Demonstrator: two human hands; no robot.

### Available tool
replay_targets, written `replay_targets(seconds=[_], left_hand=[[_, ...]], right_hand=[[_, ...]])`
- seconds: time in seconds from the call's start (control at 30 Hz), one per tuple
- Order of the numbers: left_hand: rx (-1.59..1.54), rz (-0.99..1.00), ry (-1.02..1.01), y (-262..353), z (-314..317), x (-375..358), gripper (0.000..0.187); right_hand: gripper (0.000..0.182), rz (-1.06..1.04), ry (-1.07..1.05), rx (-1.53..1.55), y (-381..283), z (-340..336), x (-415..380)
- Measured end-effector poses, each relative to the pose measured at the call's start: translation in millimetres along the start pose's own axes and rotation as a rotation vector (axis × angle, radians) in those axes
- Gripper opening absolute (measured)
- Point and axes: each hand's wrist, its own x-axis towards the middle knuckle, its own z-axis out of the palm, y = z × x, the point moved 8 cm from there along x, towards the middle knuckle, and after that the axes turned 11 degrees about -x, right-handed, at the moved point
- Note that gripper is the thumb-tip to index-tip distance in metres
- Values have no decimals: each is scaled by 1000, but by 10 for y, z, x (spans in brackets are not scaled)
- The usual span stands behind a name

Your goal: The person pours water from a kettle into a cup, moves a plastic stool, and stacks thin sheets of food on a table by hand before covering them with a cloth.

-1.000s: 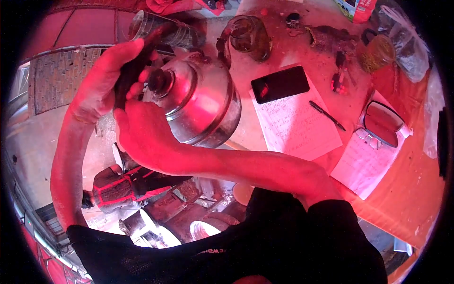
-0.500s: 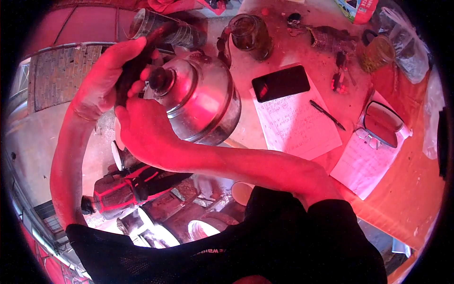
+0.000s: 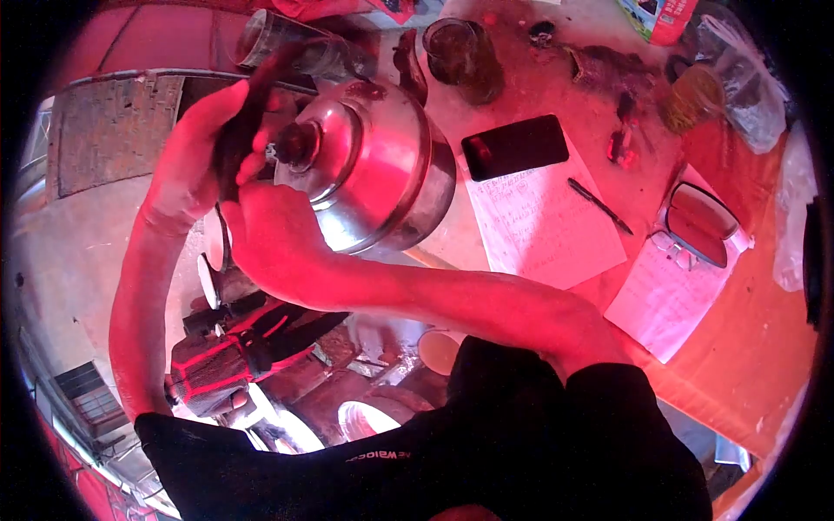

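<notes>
A shiny metal kettle point(image 3: 382, 187) with a dark lid knob point(image 3: 294, 144) is tilted above the table edge. Its dark curved handle point(image 3: 239, 130) is gripped by both hands. My left hand point(image 3: 195, 156) wraps round the handle from the outer left side. Lower down, the fingers of my right hand point(image 3: 274, 221) close round the same handle, near the knob. The kettle's spout point(image 3: 408, 69) points toward the far side, a little left of a glass jar point(image 3: 456, 56) with dark contents. Part of the handle is hidden behind my fingers.
On the table lie a black phone point(image 3: 514, 148), a written sheet point(image 3: 547, 234), a pen point(image 3: 599, 206) and glasses point(image 3: 699, 226) on another paper. A yellowish jar point(image 3: 695, 97) and plastic bag point(image 3: 751, 104) stand far right. A glass container point(image 3: 291, 43) lies behind the kettle. A person point(image 3: 213, 365) is at lower left.
The kettle has turned slightly in my hands, and its body sits a little further right. Its spout has shifted from the jar's rim to a small gap left of it. Both hands keep their grip.
</notes>
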Motion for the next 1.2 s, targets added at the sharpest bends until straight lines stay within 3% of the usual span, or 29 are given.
replay_targets(seconds=[0.33,0.4,0.43,0.5,0.53,0.63,0.7,0.73,0.83,0.9,1.0,1.07,1.13,1.2], left_hand=[[-182,141,97,-461,-380,-776,40],[-221,142,156,-600,-391,-1044,41],[-232,149,198,-687,-443,-1175,42],[-275,150,271,-913,-463,-1455,43],[-294,140,286,-1042,-457,-1577,43],[-320,91,345,-1485,-392,-1983,42],[-369,37,402,-1845,-321,-2273,43],[-406,-12,428,-2052,-246,-2404,43],[-467,-70,514,-2657,5,-2761,42],[-535,-126,540,-3053,187,-2890,39],[-619,-226,545,-3835,455,-3065,38],[-645,-294,593,-4254,751,-3177,39],[-667,-311,607,-4748,1016,-3253,36],[-780,-376,643,-5308,1331,-3323,32]], right_hand=[[22,-172,-124,-300,-55,458,-596],[24,-246,-329,-338,-49,558,-952],[25,-325,-303,-284,-53,433,-1159],[32,-358,-469,-261,-68,15,-1504],[34,-464,-304,-195,-24,-349,-1676],[28,-574,-191,-441,479,-1288,-1987],[16,-367,-126,-681,829,-1935,-2184],[14,-597,-52,-848,1036,-2217,-2341],[12,-465,-100,-961,1305,-2863,-2655],[12,-596,-59,-1108,1349,-3030,-2892],[10,-472,-337,-944,1170,-2769,-3418],[10,-201,-643,-808,1117,-2398,-3724],[9,3,-648,-455,1514,-2019,-4239],[12,183,-696,-392,1785,-1555,-4565]])
